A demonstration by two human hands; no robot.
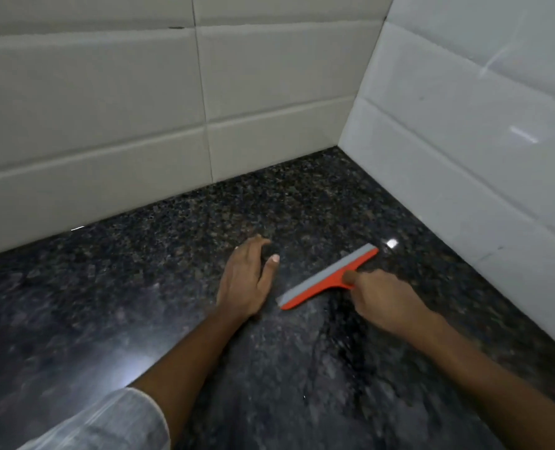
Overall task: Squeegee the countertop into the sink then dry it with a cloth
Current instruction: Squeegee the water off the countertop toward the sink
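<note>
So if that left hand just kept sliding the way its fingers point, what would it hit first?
Probably the tiled back wall. The left hand lies flat on the dark countertop, fingers pointing away from the person, with only bare stone ahead. The squeegee sits off to its right, out of that line.

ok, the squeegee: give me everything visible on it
The squeegee is small and T-shaped: an orange plastic-looking body with a grey blade strip along its far edge. It lies low on the dark speckled granite countertop, blade running diagonally from near-left to far-right, close to the tiled corner. The right hand grips its short handle, mostly hiding it. The left hand rests on the counter beside it, not touching.
</note>
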